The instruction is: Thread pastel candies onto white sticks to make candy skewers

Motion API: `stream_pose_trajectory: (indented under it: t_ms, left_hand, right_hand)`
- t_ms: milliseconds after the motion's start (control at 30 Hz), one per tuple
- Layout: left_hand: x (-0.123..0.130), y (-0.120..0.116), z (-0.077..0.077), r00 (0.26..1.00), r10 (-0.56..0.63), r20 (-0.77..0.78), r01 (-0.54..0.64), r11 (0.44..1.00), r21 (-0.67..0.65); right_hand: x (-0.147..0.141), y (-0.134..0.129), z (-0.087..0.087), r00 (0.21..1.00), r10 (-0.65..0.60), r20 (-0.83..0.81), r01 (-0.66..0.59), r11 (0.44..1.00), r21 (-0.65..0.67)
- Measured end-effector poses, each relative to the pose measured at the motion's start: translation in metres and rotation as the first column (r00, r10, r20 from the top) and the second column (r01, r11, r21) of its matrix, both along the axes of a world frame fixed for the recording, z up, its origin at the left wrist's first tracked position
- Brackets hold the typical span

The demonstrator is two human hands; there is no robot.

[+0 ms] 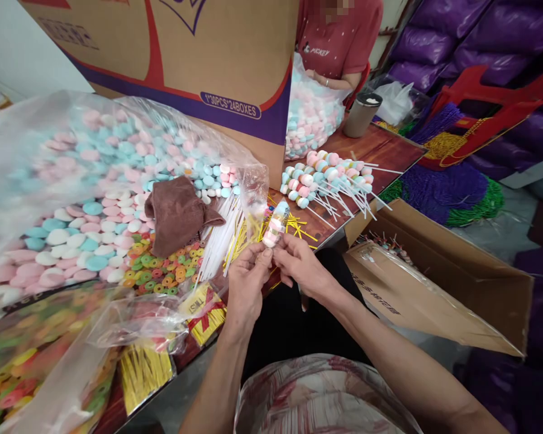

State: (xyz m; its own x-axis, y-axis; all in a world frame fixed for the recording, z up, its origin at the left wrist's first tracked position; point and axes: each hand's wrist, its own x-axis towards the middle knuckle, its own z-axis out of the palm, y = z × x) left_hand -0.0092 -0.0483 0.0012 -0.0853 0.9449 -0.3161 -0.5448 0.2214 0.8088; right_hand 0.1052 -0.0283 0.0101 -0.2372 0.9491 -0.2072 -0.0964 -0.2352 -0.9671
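Both my hands meet at the table's near edge around a wrapped candy skewer with pink, white and blue pieces. My left hand pinches its lower end from the left. From the right, my right hand has its fingers closed at the wrapper's base. Just beyond lie yellow twist ties, with white sticks to the left. A pile of finished candy skewers rests further back on the right. Gummy rings and a brown cloth lie left of my hands.
A big cardboard box stands at the back. An open bag of marshmallows covers the left side. Another person sits across, near a tumbler. An open carton is at the lower right, beside the table.
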Motion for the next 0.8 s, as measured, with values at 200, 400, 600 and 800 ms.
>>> stream_pose_trajectory:
  t_ms: [200, 400, 600, 800]
  left_hand:
    - [-0.005, 0.009, 0.002, 0.939, -0.01, 0.343, 0.073, 0.982, -0.171]
    - [-0.007, 0.012, 0.013, 0.858, 0.003, 0.514, 0.179, 0.936, -0.304]
    - [-0.004, 0.005, 0.021, 0.825, -0.009, 0.565, 0.22, 0.927, -0.305]
    - [0.008, 0.003, 0.015, 0.876, -0.043, 0.481, 0.166, 0.962, -0.217]
  right_hand:
    - [0.004, -0.008, -0.005, 0.998, -0.057, 0.003, 0.055, 0.983, 0.173]
    - [0.018, -0.008, -0.017, 0.819, -0.353, 0.452, -0.18, 0.59, 0.787]
    - [0.029, 0.002, -0.02, 0.715, -0.416, 0.562, -0.353, 0.479, 0.804]
    - [0.018, -0.003, -0.007, 0.72, -0.457, 0.522, -0.269, 0.51, 0.817]
